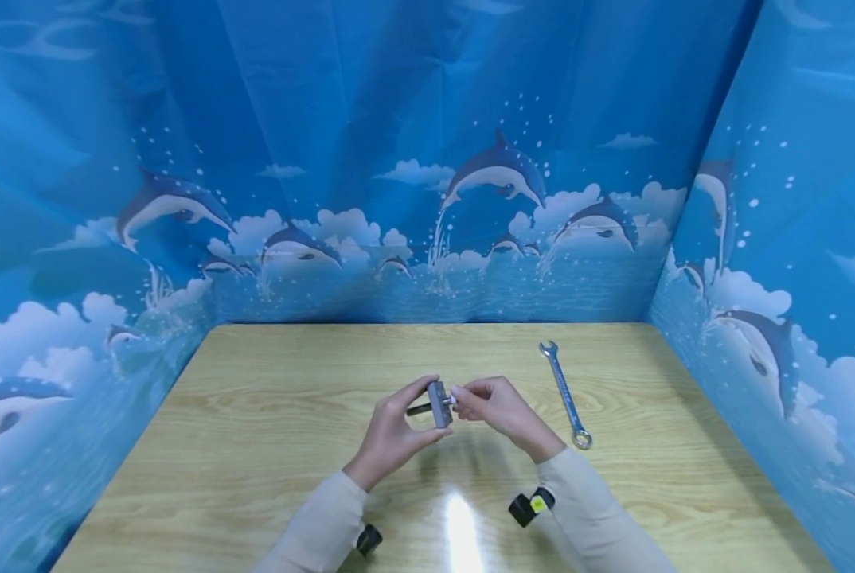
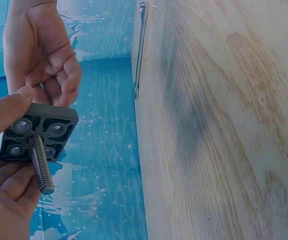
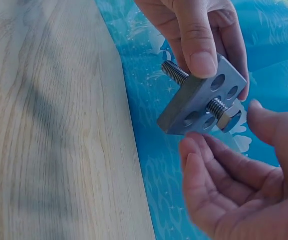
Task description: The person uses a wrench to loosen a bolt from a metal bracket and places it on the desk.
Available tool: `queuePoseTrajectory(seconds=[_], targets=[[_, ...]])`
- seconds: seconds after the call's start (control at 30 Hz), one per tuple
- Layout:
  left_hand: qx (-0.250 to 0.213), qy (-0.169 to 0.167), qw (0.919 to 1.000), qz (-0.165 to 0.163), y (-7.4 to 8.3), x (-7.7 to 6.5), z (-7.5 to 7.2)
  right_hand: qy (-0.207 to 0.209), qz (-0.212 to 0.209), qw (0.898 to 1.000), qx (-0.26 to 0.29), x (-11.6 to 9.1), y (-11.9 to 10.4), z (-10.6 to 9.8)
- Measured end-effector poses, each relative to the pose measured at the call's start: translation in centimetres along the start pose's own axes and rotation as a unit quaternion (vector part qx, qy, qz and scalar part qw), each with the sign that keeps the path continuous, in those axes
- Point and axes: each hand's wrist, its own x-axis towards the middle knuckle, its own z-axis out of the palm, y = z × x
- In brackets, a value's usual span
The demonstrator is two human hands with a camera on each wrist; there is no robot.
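- Dolphin-print sheeting (image 1: pixel 413 87) around a wood-grain table (image 1: pixel 284 374), from the head; wrench (image 1: pixel 565 394) lying at right, drilled plate (image 1: pixel 439 404) raised above the table, gripped in left hand (image 1: pixel 390 436).
- Left wrist: recessed plate face (image 2: pixel 37 121), only here, bolt end (image 2: pixel 41 167) jutting out.
- Right wrist: flat face (image 3: pixel 201 98) and bolt head (image 3: pixel 230 120); right hand (image 3: pixel 239 187) released, loosely bent beside it.
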Motion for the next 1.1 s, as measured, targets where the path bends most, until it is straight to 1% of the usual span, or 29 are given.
queuePoseTrajectory(seconds=[0.13, 0.23, 0.33, 0.5, 0.63, 0.87, 1.0, 1.1], targets=[[0.01, 0.003, 0.9999, 0.011, -0.04, -0.03, 0.07, -0.009, 0.027, 1.0, 0.002, 0.22, 0.14, 0.13], [0.017, 0.003, 0.9997, 0.016, -0.09, -0.07, 0.14, -0.012, 0.035, 0.999, -0.006, 0.27, 0.09, 0.28], [0.018, 0.004, 0.9996, 0.02, -0.12, -0.09, 0.17, -0.009, 0.027, 1.0, -0.006, 0.27, 0.02, 0.34], [0.015, 0.006, 0.9998, 0.013, -0.09, -0.1, 0.13, -0.009, -0.012, 1.0, 0.009, 0.06, -0.11, 0.18], [0.012, 0.005, 0.9999, 0.008, -0.06, -0.07, 0.06, -0.002, -0.031, 0.999, 0.019, -0.12, -0.22, 0.13], [0.002, 0.002, 1.0, 0.006, 0.0, 0.03, -0.03, 0.003, -0.035, 0.999, 0.034, -0.22, -0.33, 0.28], [0.002, 0.0, 1.0, 0.002, 0.03, 0.01, -0.02, 0.0, -0.024, 0.999, 0.03, -0.24, -0.28, 0.2], [0.004, 0.001, 1.0, 0.004, 0.0, -0.03, 0.04, -0.002, -0.023, 0.999, 0.027, -0.12, -0.01, 0.03]])
